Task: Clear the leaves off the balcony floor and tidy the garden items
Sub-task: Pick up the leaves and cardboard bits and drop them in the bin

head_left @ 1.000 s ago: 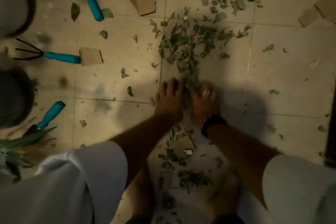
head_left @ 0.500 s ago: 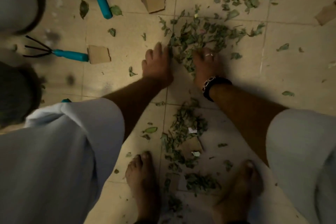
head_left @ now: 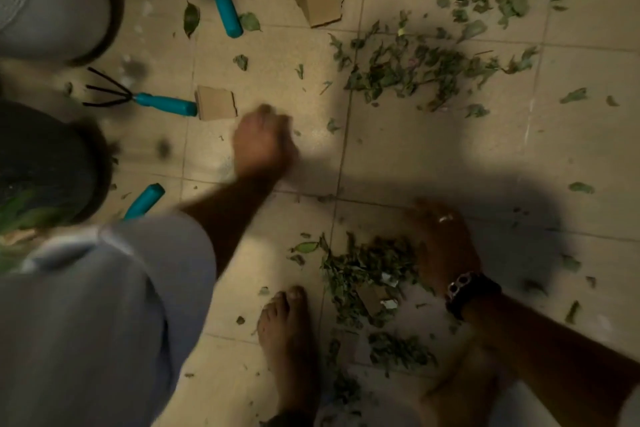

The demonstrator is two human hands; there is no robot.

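**Inspector:** Start nearest the feet. What lies there?

**Assistant:** A gathered near pile (head_left: 363,274) of leaves sits just ahead of the left foot (head_left: 287,333), with a cardboard scrap mixed in. The right hand (head_left: 443,246) rests against its right edge, fingers spread flat on the floor (head_left: 398,156), holding nothing. Half a second ago that hand was up at the far heap; it has dragged back toward the body, so a sweep has evidently just delivered leaves here.

**Inspector:** And the left hand?

**Assistant:** The left hand (head_left: 265,142) has swung out to the left, now near the cardboard piece (head_left: 216,102). It is blurred; the fingers look curled, but whether they hold anything I cannot tell.

**Inspector:** Farther out?

**Assistant:** The far heap (head_left: 415,73) remains, thinner and well apart from the near pile, with stray leaves beyond. The rake (head_left: 138,99), a second tool (head_left: 223,7), a third handle (head_left: 145,199) and another cardboard piece (head_left: 320,3) lie untouched beside the pots.

**Inspector:** Assessment?

**Assistant:** Sweeping is partly done, in my judgement. More passes are needed, and the tools are not yet tidied.
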